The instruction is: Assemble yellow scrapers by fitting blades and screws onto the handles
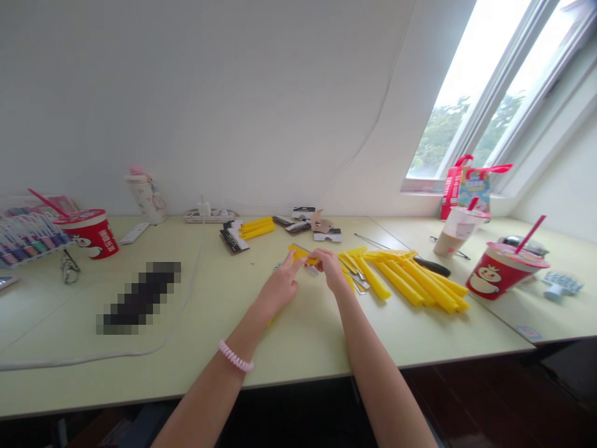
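Observation:
In front of me, over the table, a yellow plastic piece with a thin metal strip [300,249] lies between my two hands. My left hand [278,285], with a pink coil band at the wrist, pinches its left end. My right hand [328,266] closes its fingers on the right end. The fingers partly hide the piece, so its full shape cannot be made out. Flat metal pieces [360,285] and several long yellow tubes [410,281] lie in a pile just right of my right hand. Small silvery bits [278,266] sit beside my left fingers.
Toward the wall lie black-and-white cards [234,239], yellow tubes [256,228] and opened packaging [321,224]. A black-handled screwdriver [431,266] rests behind the tube pile. Red cups [506,271] stand at both sides. A power strip [209,216] and bottle [145,196] are at the back.

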A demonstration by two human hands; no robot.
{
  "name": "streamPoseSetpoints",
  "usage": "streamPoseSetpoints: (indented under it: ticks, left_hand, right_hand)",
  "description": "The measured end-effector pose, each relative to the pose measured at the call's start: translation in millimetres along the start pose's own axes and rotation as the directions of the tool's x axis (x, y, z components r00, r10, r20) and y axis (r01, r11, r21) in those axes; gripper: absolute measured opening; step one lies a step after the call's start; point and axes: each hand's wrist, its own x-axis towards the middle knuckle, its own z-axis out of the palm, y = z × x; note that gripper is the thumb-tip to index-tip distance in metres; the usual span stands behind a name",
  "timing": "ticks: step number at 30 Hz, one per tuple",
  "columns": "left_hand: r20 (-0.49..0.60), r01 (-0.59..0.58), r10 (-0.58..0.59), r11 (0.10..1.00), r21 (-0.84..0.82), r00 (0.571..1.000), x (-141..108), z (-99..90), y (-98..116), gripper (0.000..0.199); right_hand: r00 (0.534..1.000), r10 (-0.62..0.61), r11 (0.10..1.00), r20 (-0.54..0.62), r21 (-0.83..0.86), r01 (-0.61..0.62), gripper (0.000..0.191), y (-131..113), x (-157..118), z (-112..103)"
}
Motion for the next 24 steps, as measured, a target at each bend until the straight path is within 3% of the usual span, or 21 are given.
streamPoseSetpoints:
  ticks: [5,7,10,12,15,20,24]
  left_hand:
    - [-0.157,-0.007,-0.023,0.983,-0.186,0.987,5.9,0.9,-2.2,0.063]
    - [-0.199,0.03,-0.11,0.93,-0.367,0.974,11.1,-1.5,-2.9,0.061]
    - [-0.116,0.118,-0.277,0.701,-0.703,0.954,20.9,-9.6,0.0,0.06]
    - [-0.036,0.107,-0.28,0.48,-0.871,0.959,28.1,-14.7,5.3,0.059]
    - [0.052,0.101,-0.208,0.233,-0.967,0.977,38.4,-13.4,14.3,0.065]
    - [0.122,0.125,-0.137,0.016,-0.992,0.983,45.3,11.1,13.1,0.076]
    - [0.154,0.149,-0.126,-0.044,-0.988,0.98,41.0,18.6,-0.6,0.079]
  right_hand:
    - [0.984,0.026,0.99,0.174,0.129,-0.049,0.042,-0.1,1.2,-0.1]
    - [0.983,0.017,0.999,0.184,0.044,-0.026,0.048,3.3,1.3,1.6]
    - [0.984,-0.104,0.93,0.144,-0.336,0.148,0.031,13.7,0.1,7.8]
    - [0.957,-0.195,0.781,0.216,-0.556,0.284,0.015,21.5,-1.7,12.9]
    - [0.937,-0.189,0.642,0.294,-0.685,0.345,0.009,29.0,-4.7,18.4]
    - [0.917,-0.202,0.602,0.345,-0.695,0.394,0.014,31.9,-6.2,18.7]
    - [0.932,-0.185,0.586,0.313,-0.726,0.36,0.013,32.0,-6.7,18.9]
